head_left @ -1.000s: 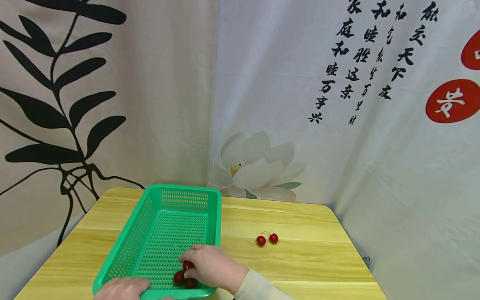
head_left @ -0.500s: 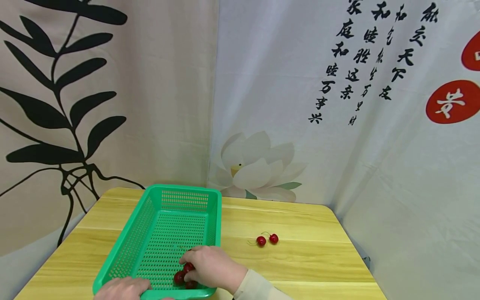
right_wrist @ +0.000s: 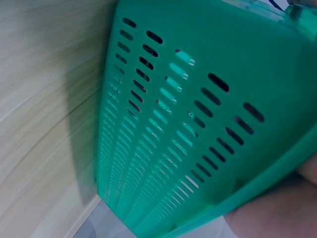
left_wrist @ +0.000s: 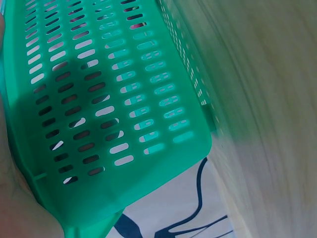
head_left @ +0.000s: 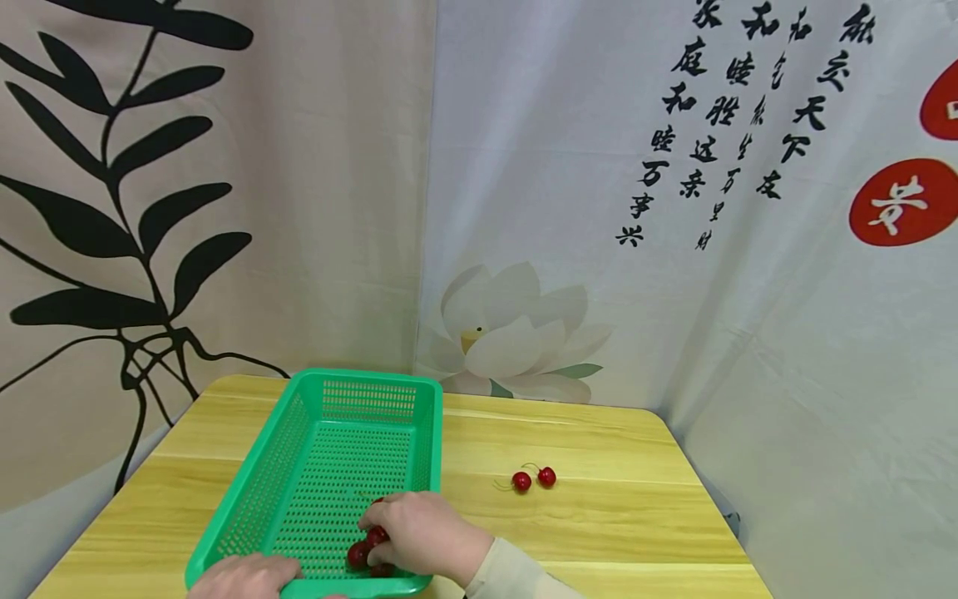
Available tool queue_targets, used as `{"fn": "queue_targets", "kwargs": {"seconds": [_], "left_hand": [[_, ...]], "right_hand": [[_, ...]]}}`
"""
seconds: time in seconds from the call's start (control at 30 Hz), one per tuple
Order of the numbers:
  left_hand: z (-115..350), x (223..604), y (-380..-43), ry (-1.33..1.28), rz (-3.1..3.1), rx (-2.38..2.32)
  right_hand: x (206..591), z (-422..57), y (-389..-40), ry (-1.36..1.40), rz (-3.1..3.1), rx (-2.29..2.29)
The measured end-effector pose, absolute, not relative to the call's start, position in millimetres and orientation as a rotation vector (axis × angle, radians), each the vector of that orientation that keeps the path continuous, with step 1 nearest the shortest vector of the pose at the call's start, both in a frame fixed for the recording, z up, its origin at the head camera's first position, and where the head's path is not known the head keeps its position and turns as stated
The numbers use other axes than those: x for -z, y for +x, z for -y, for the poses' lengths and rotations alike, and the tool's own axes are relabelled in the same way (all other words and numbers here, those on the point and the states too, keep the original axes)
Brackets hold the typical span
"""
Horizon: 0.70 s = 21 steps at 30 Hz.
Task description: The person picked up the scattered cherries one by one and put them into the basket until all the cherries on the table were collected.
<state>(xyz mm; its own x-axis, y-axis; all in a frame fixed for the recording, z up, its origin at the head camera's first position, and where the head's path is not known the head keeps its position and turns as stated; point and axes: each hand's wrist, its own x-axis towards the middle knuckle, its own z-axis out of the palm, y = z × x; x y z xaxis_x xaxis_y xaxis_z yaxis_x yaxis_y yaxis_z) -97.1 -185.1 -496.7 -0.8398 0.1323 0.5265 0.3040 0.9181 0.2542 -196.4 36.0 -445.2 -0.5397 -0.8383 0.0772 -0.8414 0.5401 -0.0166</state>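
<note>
A green perforated plastic basket (head_left: 352, 466) sits on the wooden table's left side. At its near left corner my left hand (head_left: 243, 576) grips the rim, partly cut off by the frame edge. My right hand (head_left: 427, 532) reaches over the right wall into the near end, thumb and fingers curled round dark red cherries. One cherry (head_left: 377, 535) shows between thumb and fingers. Another cherry (head_left: 358, 555) lies just left of the thumb, and a third is partly hidden under it. Both wrist views show mainly the basket's outer walls (left_wrist: 163, 173), (right_wrist: 277, 64).
Two red cherries with stems, a left one (head_left: 520, 482) and a right one (head_left: 546, 477), lie on the table (head_left: 614, 516) right of the basket. Behind the table hangs a pale curtain (head_left: 344, 208) printed with leaves, a lotus and writing.
My right hand shifts only very slightly among the cherries, and a bit of red now shows above its fingers. The left hand and the basket keep their places.
</note>
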Motion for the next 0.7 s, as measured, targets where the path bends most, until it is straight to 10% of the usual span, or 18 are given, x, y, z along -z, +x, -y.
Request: {"fn": "queue_targets", "kwargs": {"seconds": [0.7], "left_hand": [[184.7, 495.2, -95.3, -0.295, 2.581, 0.454]], "right_hand": [[446.0, -35.9, -196.7, 1.486, 2.681, -0.028]]}}
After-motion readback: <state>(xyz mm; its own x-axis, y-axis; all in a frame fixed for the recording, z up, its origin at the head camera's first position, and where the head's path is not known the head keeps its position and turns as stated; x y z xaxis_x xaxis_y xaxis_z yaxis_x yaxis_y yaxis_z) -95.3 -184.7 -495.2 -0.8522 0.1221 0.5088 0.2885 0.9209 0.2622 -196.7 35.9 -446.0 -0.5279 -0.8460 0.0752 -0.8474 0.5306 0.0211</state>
